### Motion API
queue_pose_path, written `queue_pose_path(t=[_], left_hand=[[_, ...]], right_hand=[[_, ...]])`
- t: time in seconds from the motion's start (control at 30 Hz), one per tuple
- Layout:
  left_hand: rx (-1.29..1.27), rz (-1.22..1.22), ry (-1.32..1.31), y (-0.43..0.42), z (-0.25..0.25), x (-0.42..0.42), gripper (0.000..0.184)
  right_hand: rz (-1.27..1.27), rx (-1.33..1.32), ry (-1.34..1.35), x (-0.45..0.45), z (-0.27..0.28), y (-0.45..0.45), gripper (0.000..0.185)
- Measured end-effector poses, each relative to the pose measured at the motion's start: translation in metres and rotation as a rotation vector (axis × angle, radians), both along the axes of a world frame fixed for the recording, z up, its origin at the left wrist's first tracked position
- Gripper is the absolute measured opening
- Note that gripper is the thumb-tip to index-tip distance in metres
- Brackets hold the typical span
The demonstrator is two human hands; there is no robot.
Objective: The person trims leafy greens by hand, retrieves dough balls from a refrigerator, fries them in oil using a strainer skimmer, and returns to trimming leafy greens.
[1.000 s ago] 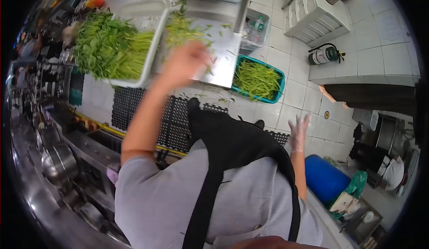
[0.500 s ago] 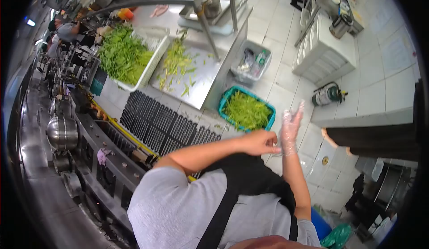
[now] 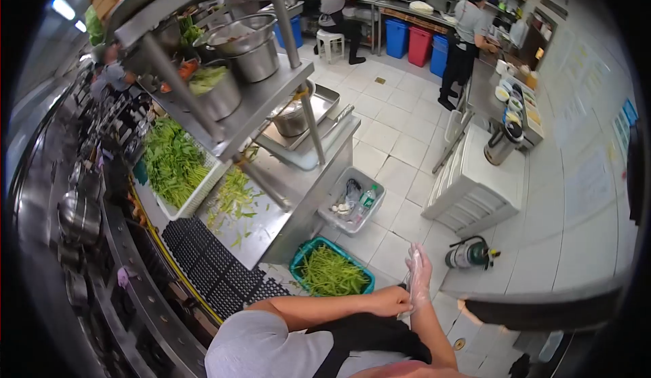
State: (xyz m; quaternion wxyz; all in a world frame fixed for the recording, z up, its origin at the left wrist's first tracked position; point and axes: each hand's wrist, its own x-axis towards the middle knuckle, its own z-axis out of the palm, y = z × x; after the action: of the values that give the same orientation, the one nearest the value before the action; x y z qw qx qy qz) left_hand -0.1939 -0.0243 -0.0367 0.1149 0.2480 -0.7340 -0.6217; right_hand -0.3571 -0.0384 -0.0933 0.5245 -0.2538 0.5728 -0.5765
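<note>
My bare left hand [image 3: 391, 301] is closed at my right wrist, its fingers pinching the cuff of a clear plastic glove [image 3: 421, 292]. My right hand [image 3: 419, 269] wears that glove and points upward, fingers stretched out, holding nothing. Just beyond my left forearm, a teal basket [image 3: 296, 267] of cut green stems [image 3: 333, 273] sits on the floor. Leafy greens [image 3: 173, 164] fill a white crate [image 3: 203, 190] to the left. Loose leaf and stem scraps [image 3: 234, 198] lie on the steel table [image 3: 261, 232] beside it.
A grey bin [image 3: 337, 223] with a green bottle stands beside the table. Overhead shelving [image 3: 271, 100] holds pots. A fire extinguisher [image 3: 469, 253] stands right, near a white cabinet [image 3: 468, 191]. Black matting [image 3: 203, 262] runs left. Co-workers [image 3: 468, 35] are at the back counters.
My view has tilted up, bringing the shelving and back counters into sight. My left hand has stayed at the glove cuff; my right hand's fingers have come closer together.
</note>
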Motion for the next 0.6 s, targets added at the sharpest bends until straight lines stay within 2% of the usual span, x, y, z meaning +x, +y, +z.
queue_pose_path(t=[0.07,0.17,0.23,0.3,0.4,0.43,0.47,0.53,0.6], left_hand=[[0.031,-0.089,0.002,-0.012,-0.021,-0.045,0.036],[0.133,-0.119,0.043,-0.031,-0.017,-0.119,0.034],[0.175,-0.132,0.057,-0.052,-0.009,-0.165,0.032],[0.181,-0.208,0.197,-0.074,-0.002,-0.201,0.028],[0.112,-0.005,0.143,-0.119,0.012,-0.215,0.027],[0.181,0.125,0.122,-0.133,0.009,-0.215,0.027],[0.175,0.155,0.114,-0.146,0.005,-0.209,0.027],[0.103,0.466,0.009,-0.176,0.008,-0.188,0.030],[0.178,0.579,-0.018,-0.199,0.004,-0.169,0.031]], right_hand=[[-0.041,0.087,-0.138,-0.040,-0.029,-0.009,0.074],[-0.077,0.128,-0.297,-0.118,-0.068,-0.019,0.084],[-0.079,0.125,-0.397,-0.168,-0.061,-0.025,0.086],[-0.049,0.123,-0.479,-0.219,-0.050,-0.039,0.087],[-0.019,0.189,-0.535,-0.262,-0.043,-0.088,0.084],[0.025,0.209,-0.574,-0.269,-0.044,-0.110,0.083],[0.069,0.232,-0.611,-0.272,-0.046,-0.131,0.083],[0.144,0.255,-0.625,-0.257,-0.047,-0.186,0.082],[0.353,0.305,-0.477,-0.229,-0.046,-0.238,0.078]])
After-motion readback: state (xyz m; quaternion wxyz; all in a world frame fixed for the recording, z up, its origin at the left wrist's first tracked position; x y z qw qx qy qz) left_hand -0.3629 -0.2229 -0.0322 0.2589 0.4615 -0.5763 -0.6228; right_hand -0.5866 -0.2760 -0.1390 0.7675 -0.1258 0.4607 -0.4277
